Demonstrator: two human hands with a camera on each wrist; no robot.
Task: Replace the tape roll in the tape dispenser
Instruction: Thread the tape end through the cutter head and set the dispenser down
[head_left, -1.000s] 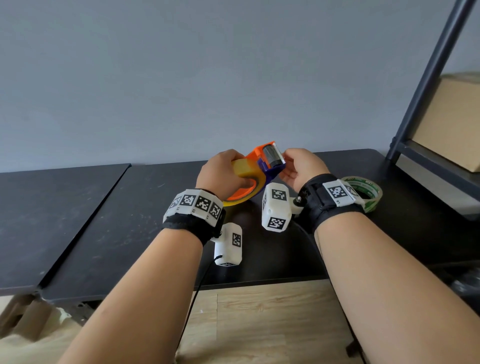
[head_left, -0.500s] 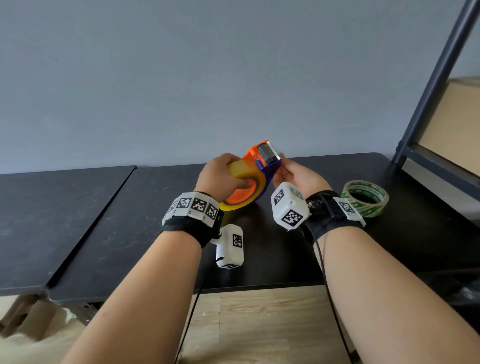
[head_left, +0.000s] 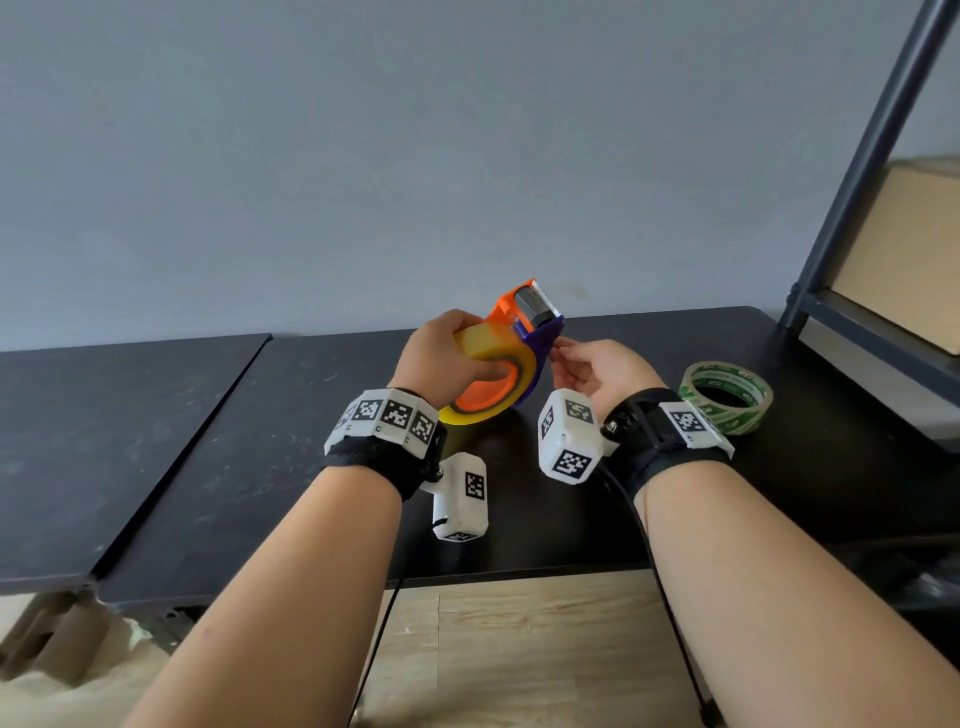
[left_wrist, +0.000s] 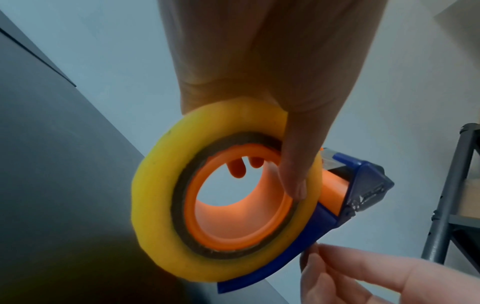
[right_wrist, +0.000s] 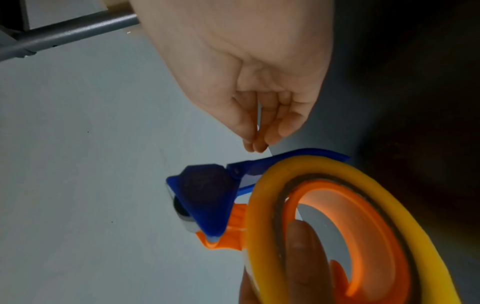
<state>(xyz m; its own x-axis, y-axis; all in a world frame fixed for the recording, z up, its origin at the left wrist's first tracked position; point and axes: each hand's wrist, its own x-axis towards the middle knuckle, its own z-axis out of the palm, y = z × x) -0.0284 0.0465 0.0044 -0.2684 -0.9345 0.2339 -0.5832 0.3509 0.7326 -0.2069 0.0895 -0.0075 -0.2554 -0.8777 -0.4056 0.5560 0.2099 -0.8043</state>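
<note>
My left hand (head_left: 457, 358) grips the orange and blue tape dispenser (head_left: 524, 312) above the black table (head_left: 260, 441), cutter end up. A yellow tape roll (head_left: 488, 348) sits on its orange hub (left_wrist: 233, 232). The left thumb (left_wrist: 291, 174) lies across the roll's side, and the fingers wrap over its far side. My right hand (head_left: 556, 356) has thumb and forefinger pinched together at the lower edge of the blue guard (left_wrist: 311, 224), (right_wrist: 207, 197). Whether a strip of tape sits between those fingertips (right_wrist: 255, 144) is not visible.
A second, mostly clear roll with green print (head_left: 727, 397) lies flat on the table by my right wrist. A dark metal shelf frame (head_left: 857, 171) with a cardboard box (head_left: 904, 254) stands at the right. Another black table (head_left: 104, 441) adjoins on the left.
The dispenser has tilted so its cutter points higher. My right hand has left the cutter end and turned palm-up, pinching below the blue guard.
</note>
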